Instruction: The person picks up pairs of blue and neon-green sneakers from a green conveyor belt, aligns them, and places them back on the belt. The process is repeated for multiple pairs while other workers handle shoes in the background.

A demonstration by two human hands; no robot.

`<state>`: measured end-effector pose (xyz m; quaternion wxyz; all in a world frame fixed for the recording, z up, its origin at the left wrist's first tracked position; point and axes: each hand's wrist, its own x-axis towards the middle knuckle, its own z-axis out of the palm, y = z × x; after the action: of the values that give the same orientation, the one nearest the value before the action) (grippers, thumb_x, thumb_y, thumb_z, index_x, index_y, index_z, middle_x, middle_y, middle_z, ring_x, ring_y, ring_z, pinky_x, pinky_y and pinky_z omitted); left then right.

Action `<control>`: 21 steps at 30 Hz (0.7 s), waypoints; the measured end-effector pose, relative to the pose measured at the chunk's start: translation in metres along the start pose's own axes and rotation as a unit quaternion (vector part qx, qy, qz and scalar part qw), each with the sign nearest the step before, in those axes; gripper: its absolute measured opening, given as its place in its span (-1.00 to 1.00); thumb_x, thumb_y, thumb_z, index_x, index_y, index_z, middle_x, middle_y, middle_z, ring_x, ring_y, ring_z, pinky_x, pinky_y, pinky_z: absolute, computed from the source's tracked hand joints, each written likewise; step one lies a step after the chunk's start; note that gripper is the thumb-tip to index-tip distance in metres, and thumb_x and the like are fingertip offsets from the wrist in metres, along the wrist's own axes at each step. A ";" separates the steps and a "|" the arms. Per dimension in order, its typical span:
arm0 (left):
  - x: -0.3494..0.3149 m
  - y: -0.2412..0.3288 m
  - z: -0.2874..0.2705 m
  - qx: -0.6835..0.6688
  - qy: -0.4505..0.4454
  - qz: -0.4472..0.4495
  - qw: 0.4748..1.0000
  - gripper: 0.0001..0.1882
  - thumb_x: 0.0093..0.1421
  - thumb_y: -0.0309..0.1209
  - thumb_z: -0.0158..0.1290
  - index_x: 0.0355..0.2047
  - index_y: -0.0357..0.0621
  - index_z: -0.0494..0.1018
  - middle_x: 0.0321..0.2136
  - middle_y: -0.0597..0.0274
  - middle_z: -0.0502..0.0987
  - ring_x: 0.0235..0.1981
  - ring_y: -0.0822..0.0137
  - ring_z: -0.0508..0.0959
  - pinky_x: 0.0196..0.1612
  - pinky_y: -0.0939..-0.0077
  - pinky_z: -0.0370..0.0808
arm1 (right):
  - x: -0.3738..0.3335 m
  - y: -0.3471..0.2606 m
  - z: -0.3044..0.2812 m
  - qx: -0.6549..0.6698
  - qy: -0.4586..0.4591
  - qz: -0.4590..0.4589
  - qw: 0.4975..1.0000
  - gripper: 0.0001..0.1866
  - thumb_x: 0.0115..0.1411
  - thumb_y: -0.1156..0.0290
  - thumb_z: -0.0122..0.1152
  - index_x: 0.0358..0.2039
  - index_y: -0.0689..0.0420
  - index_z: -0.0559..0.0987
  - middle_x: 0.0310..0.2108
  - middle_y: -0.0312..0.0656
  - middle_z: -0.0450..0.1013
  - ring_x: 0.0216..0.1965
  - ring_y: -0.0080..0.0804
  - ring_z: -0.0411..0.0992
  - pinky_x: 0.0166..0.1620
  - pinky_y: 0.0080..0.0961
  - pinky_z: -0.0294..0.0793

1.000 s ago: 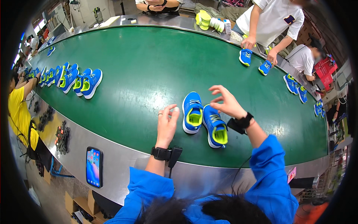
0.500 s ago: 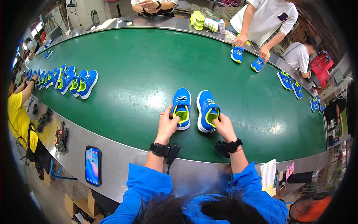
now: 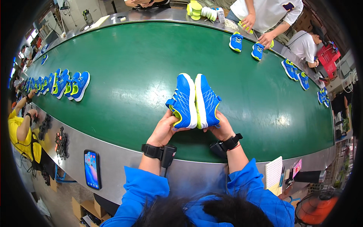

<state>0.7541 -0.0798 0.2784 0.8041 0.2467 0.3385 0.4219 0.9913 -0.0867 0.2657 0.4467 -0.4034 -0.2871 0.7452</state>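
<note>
A pair of blue sneakers with lime linings and white soles is held over the green work surface (image 3: pixel 124 90) in front of me. My left hand (image 3: pixel 163 128) grips the left sneaker (image 3: pixel 183 101) by its heel, with the thumb at the opening. The right sneaker (image 3: pixel 207 101) is held at the heel by my right hand (image 3: pixel 221 127). Both shoes are tipped onto their sides, soles facing each other and close together or touching, toes pointing away from me. Black straps with small boxes sit on both my wrists.
Many matching sneakers (image 3: pixel 80 87) line the left side. Across the table, a person in white (image 3: pixel 261 17) reaches to another pair (image 3: pixel 236 41). A phone (image 3: pixel 92 169) lies on the metal edge, near black parts (image 3: pixel 61 143). A notepad (image 3: pixel 273 174) is at right; a yellow-sleeved person works at left.
Both sneakers were upright and apart; they have been tilted and brought together, sole to sole. The person opposite has lifted one hand off a shoe. The row at left has shifted slightly left.
</note>
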 end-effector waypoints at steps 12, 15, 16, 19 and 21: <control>0.008 -0.002 0.005 0.180 0.085 0.282 0.938 -0.21 0.03 -0.72 -0.04 0.30 0.08 0.20 0.02 0.25 0.28 0.11 0.37 0.31 0.06 0.47 0.45 | 0.005 -0.018 0.011 -0.201 0.114 -0.275 0.933 -0.43 0.14 0.57 -0.01 0.23 0.14 0.31 0.00 -0.20 0.38 -0.04 -0.36 0.42 -0.23 -0.43 0.59; 0.007 -0.001 0.009 0.228 0.136 0.335 0.904 -0.21 -0.05 -0.71 0.08 0.24 0.10 0.32 -0.04 0.27 0.28 0.06 0.37 0.33 -0.01 0.49 0.45 | 0.004 -0.020 0.020 -0.297 0.151 -0.348 0.877 -0.31 0.03 0.59 0.18 0.25 0.04 0.34 0.03 -0.27 0.31 0.02 -0.43 0.34 -0.25 -0.56 0.56; 0.008 -0.003 0.005 0.269 0.152 0.352 0.883 -0.22 -0.05 -0.69 0.09 0.24 0.09 0.32 -0.01 0.27 0.28 0.06 0.37 0.33 0.02 0.45 0.45 | 0.002 -0.022 0.024 -0.327 0.169 -0.344 0.864 -0.29 0.00 0.58 0.23 0.23 0.00 0.36 0.02 -0.27 0.30 0.02 -0.45 0.33 -0.26 -0.60 0.54; 0.009 -0.003 -0.001 0.381 0.198 0.382 0.818 -0.24 -0.06 -0.63 0.14 0.22 0.05 0.32 0.03 0.24 0.28 0.06 0.33 0.34 0.08 0.37 0.42 | -0.003 -0.024 0.030 -0.431 0.230 -0.346 0.801 -0.28 -0.12 0.49 0.38 0.14 -0.10 0.47 -0.02 -0.23 0.31 0.00 -0.41 0.30 -0.19 -0.58 0.51; 0.007 -0.002 -0.001 0.444 0.234 0.378 0.778 -0.24 -0.08 -0.58 0.20 0.21 0.02 0.32 0.01 0.20 0.32 0.05 0.27 0.34 0.08 0.35 0.38 | -0.002 -0.022 0.029 -0.540 0.240 -0.369 0.717 -0.31 -0.13 0.46 0.40 0.11 -0.09 0.49 -0.05 -0.22 0.33 -0.02 -0.32 0.31 -0.10 -0.46 0.48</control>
<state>0.7566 -0.0749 0.2743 0.2779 0.5783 0.5455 0.5392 0.9770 -0.0809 0.2985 0.4466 -0.6036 -0.6499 0.1176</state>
